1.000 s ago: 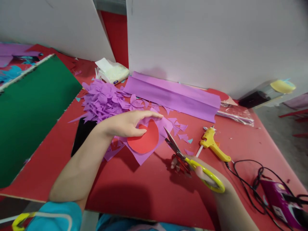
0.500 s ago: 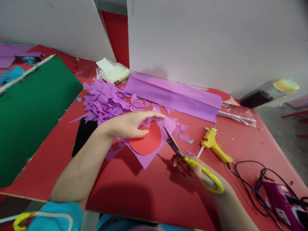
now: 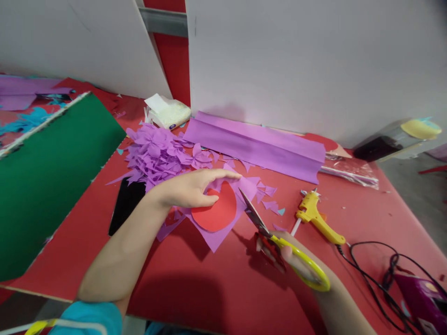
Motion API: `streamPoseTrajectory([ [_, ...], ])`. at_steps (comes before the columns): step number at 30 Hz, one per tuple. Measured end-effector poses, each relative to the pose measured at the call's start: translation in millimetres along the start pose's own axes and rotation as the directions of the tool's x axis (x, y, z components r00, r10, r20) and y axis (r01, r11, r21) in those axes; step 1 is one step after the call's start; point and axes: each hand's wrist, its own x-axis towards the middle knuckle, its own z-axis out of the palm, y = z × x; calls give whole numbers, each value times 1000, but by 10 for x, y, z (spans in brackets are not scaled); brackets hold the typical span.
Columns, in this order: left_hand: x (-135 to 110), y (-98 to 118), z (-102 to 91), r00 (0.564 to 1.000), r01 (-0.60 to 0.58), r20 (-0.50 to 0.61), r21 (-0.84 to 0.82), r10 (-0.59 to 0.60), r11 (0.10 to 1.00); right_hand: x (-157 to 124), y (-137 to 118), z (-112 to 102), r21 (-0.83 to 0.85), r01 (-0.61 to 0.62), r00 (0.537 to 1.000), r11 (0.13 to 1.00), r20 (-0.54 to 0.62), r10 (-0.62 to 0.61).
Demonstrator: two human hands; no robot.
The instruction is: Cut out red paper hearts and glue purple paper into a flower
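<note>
My left hand [image 3: 190, 188] reaches in over the paper, thumb pressing on a red heart-shaped paper cutout [image 3: 223, 209], which lies on a sheet of purple paper [image 3: 213, 241]. Its fingers extend along the far edge and partly cover both. In my right hand [image 3: 279, 253] is a pair of scissors [image 3: 300, 263] with a yellow handle loop and a red one. The blades point up and left, their tip beside the right edge of the purple paper. They look closed or nearly so. Purple petal-like cutouts [image 3: 153, 153] are heaped just beyond my left hand.
A yellow glue gun [image 3: 319, 218] with a black cord lies to the right. Folded purple paper [image 3: 258, 144] stretches along the back near a tissue pack [image 3: 169, 113]. A green board [image 3: 63, 186] occupies the left, beside a black phone-like slab [image 3: 125, 204]. White panels stand behind.
The camera view has tilted slightly, so everything sits a little lower and to the right. Both hands keep nearly the same pose and hold.
</note>
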Motion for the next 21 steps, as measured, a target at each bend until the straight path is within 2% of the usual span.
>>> streamPoseTrajectory([
  [14,-7,-20,-11,1000,-4,-3,-18,4,1000,79,-144,26,4,-95,995,995,-19,95],
  [21,-9,-30,-5,1000,10,-8,-25,-10,1000,70,-138,20,7,-120,992,993,-27,120],
])
